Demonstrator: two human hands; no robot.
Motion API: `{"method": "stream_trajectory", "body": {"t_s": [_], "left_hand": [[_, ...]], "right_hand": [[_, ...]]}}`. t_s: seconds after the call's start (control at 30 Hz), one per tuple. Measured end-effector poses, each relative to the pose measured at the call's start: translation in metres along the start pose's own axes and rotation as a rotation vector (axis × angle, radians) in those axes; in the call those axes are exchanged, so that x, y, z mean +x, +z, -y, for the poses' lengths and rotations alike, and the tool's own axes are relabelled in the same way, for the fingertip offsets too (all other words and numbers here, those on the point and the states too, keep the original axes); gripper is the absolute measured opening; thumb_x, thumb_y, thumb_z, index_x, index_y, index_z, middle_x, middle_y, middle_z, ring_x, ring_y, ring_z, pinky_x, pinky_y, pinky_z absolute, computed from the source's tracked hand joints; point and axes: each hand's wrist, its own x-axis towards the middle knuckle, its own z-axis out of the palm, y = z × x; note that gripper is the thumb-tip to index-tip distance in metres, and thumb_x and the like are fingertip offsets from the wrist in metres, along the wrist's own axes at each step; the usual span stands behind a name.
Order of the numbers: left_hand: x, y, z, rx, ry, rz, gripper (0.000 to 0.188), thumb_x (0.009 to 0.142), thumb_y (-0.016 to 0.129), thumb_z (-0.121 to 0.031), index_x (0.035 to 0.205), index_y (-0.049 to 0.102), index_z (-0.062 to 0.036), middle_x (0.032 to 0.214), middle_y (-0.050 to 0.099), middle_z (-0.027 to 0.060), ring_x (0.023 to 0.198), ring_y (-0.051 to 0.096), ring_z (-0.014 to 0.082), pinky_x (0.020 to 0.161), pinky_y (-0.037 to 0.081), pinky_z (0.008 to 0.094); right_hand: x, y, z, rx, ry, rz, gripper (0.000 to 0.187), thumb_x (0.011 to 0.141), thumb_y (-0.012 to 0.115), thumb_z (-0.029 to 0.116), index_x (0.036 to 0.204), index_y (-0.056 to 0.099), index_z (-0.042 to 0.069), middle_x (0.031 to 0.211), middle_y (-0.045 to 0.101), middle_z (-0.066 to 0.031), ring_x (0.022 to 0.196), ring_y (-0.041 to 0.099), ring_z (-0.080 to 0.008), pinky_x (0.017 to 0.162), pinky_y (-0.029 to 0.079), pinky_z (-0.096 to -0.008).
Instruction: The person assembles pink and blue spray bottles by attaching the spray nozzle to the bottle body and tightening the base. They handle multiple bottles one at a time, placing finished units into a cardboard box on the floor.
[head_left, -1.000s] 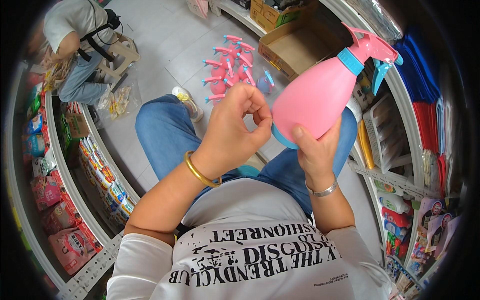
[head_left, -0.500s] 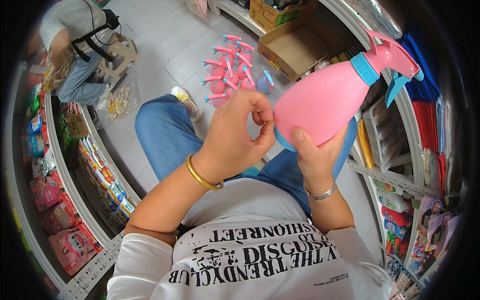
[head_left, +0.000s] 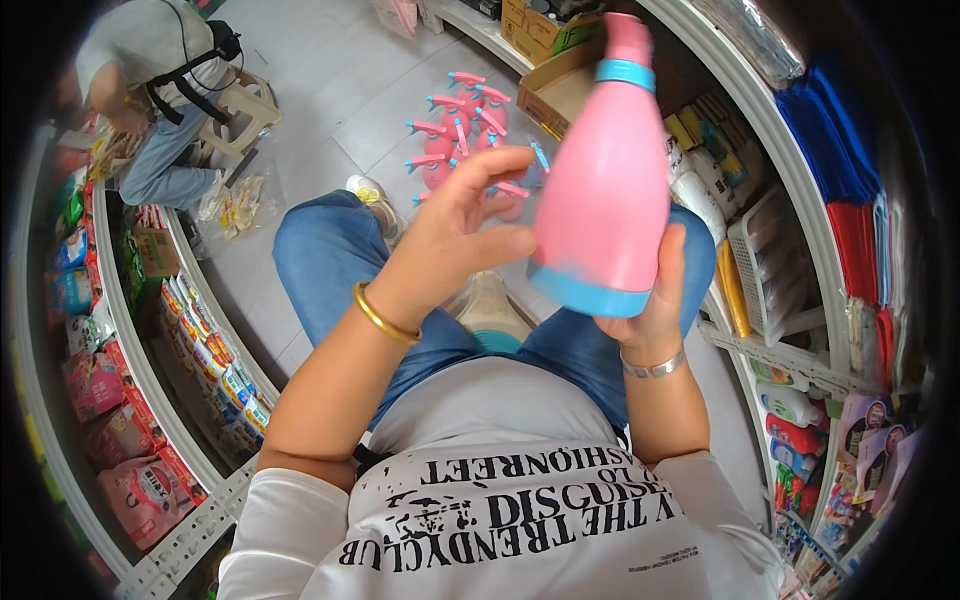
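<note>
Beneath you spread a grey tiled floor (head_left: 320, 90), flanked at left and right by white metal shelving (head_left: 783, 150) packed with goods. At far left, a co-worker in a pale top (head_left: 160, 50) sat bent over on a beige plastic stool (head_left: 245, 105). At far centre, an open brown cardboard box (head_left: 550, 105) was partly hidden by what you held up. On the floor left of it, a cluster of round-bodied pink spray bottles with blue trim (head_left: 437, 145) stood close together.

The large pink teardrop-shaped plastic spray bottle with a blue base (head_left: 605, 190) was raised right of centre, its blurred pink head (head_left: 628, 38) at the far end and its base nearest you. Your right hand (head_left: 653, 300) grasped it low down, thumb along the right side, the other fingers mostly hidden. Your left hand (head_left: 480, 205) had its fingers loosely curled and apart from the thumb, gripping nothing visible; the thumb tip was right by the bottle's left edge, and I could not tell whether they touched.

The bottle looked light, smooth and somewhat slippery, fairly stiff but likely to give under a hard squeeze. Held by the base alone, it would probably tip; the blue collar (head_left: 625, 75) seemed the firmest second hold, the head the more fragile part.
</note>
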Motion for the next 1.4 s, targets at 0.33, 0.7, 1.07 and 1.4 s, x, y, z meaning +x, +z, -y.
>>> {"method": "stream_trajectory", "body": {"t_s": [0.33,0.7,1.07,1.4], "left_hand": [[-0.012,0.023,-0.002,-0.219,-0.123,0.065,0.095,0.063,0.093,-0.037,0.138,0.044,-0.003,0.125,0.058,0.0046,0.116,0.056,0.0153,0.098,0.048,0.0314],[-0.019,0.022,-0.026,-0.033,0.017,-0.145,0.087,0.063,0.09,-0.026,0.133,0.045,-0.002,0.116,0.06,0.007,0.104,0.062,0.0164,0.089,0.053,0.0329],[-0.016,0.024,-0.038,0.016,-0.007,-0.127,0.08,0.063,0.088,-0.021,0.129,0.047,-0.0005,0.115,0.061,0.008,0.102,0.062,0.0167,0.089,0.053,0.0339],[-0.017,0.023,-0.035,0.11,0.011,-0.13,0.08,0.064,0.09,-0.018,0.126,0.044,-0.0011,0.116,0.06,0.008,0.104,0.06,0.016,0.09,0.052,0.0344]], "right_hand": [[0.015,0.001,-0.007,-0.44,0.01,-0.2,0.033,0.105,0.048,0.032,0.109,0.061,0.001,0.099,0.065,-0.004,0.082,0.06,-0.0071,0.072,0.051,-0.0235],[0.01,0.018,0.028,-1.177,-0.532,0.031,0.023,0.079,0.071,-0.007,0.099,0.061,-0.002,0.091,0.065,-0.0094,0.081,0.064,-0.0173,0.073,0.051,-0.0285],[0.008,0.033,0.03,-1.456,-0.7,0.282,0.041,0.072,0.073,-0.013,0.105,0.054,0.004,0.09,0.067,-0.0116,0.079,0.065,-0.026,0.072,0.052,-0.0357],[0.017,0.031,0.031,-1.592,-0.769,0.433,0.041,0.069,0.068,-0.017,0.1,0.053,0.005,0.085,0.064,-0.0101,0.069,0.062,-0.0265,0.061,0.051,-0.0335]]}}
